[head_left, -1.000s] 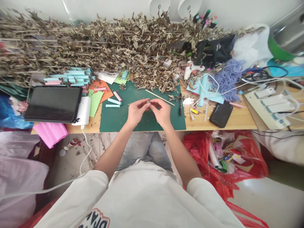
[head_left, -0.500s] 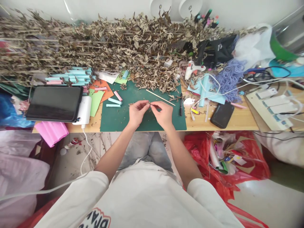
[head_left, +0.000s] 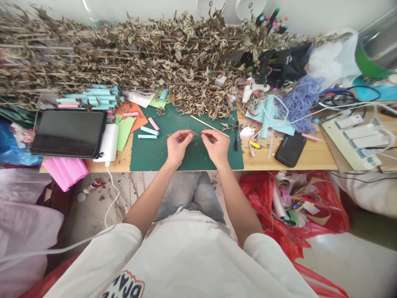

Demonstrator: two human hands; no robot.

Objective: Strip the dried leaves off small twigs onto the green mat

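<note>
Over the green cutting mat (head_left: 155,155), my left hand (head_left: 178,147) pinches a small bit of dried leaf (head_left: 194,133) between thumb and fingertips. My right hand (head_left: 217,145) is a little apart from it, thumb and forefinger pressed together; what lies between them, if anything, is too small to make out. A thin wooden stick (head_left: 201,121) lies on the mat just beyond my hands. To the left are short blue paper tubes (head_left: 149,130) and a pink paper tube (head_left: 153,123). A heap of crumbled dried leaves (head_left: 204,101) covers the mat's far edge.
Long dried leafy stalks (head_left: 124,54) fill the back of the table. A black tablet (head_left: 70,133) and a white power bank (head_left: 107,142) sit left. At right are a black marker (head_left: 237,137), a glue gun (head_left: 252,89), purple cord (head_left: 300,103) and a power strip (head_left: 350,140).
My hands were together at the fingertips. My right hand has drawn away to the right, leaving a small gap, and the dried leaf bit now shows at my left fingertips.
</note>
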